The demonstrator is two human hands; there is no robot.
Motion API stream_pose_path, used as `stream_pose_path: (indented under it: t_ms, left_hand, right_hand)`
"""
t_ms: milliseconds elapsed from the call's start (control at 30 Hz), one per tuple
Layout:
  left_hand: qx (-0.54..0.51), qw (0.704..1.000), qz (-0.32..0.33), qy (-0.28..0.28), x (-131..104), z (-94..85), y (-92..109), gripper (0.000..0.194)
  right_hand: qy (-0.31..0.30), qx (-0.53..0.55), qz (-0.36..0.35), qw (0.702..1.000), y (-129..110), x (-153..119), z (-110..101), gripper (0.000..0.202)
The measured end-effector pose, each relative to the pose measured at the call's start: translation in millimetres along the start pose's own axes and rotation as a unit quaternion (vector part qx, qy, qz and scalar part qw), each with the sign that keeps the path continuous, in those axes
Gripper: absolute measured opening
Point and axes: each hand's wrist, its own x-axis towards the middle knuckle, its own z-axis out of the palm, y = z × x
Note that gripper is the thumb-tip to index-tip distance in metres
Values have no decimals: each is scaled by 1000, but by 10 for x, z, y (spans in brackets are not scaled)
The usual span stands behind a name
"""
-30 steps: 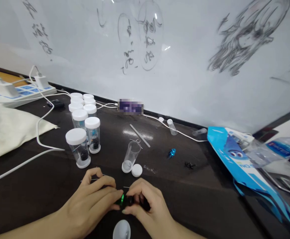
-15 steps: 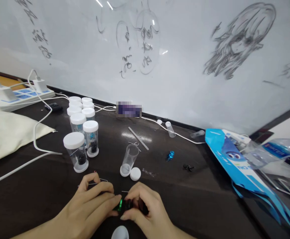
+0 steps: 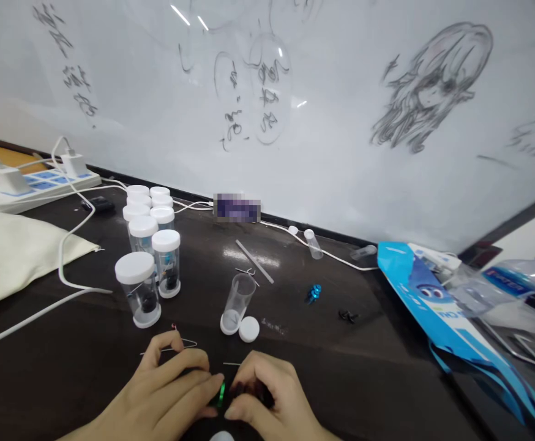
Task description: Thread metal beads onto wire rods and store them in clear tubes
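Note:
My left hand (image 3: 171,387) is closed, its fingertips on a small dark piece with a bright green band (image 3: 222,394); most of it is hidden. Close beside it, my right hand (image 3: 279,392) pinches a small dark part (image 3: 253,389), largely covered by the fingers. A thin metal pin (image 3: 231,364) pokes out near the right forefinger. Beyond the left fingers lies a bent wire (image 3: 188,344). Ahead of both hands are an uncapped clear tube (image 3: 240,301) and a white cap (image 3: 249,329). Another white round thing (image 3: 222,436) is cut off by the bottom edge.
Several white-capped clear tubes (image 3: 135,293) stand at left. Blue metallic parts (image 3: 314,293) and black bits (image 3: 347,316) lie right of the tube. A clear strip (image 3: 254,261) is farther back. White cables (image 3: 68,257), a blue package (image 3: 426,288) and a whiteboard (image 3: 322,122) surround the table.
The view has tilted up slightly, so the table sits lower. My right fingers have closed further over the dark part, hiding more of it. The left hand stays on the green-banded piece.

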Motion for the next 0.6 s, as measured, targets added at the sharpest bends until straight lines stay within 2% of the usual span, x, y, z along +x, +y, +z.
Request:
stream_pose_path:
  t_ms: [133,267,433,600]
  left_hand:
    - [8,1000,-8,-21,-15,18,-13,20]
    - [10,1000,10,-3,-10,22,-7,23]
    - [3,1000,8,-10,15,26,1,24]
    - [4,1000,12,11,-12,50,6,24]
  right_hand:
    - [18,-11,-12,1000,12,7,3,29]
    - [-4,18,-8,1000,19,16,-1,33]
    - [21,-13,-14,1000,19,25,5,32]
    - [8,-5,-5,1000,34,16,9,38]
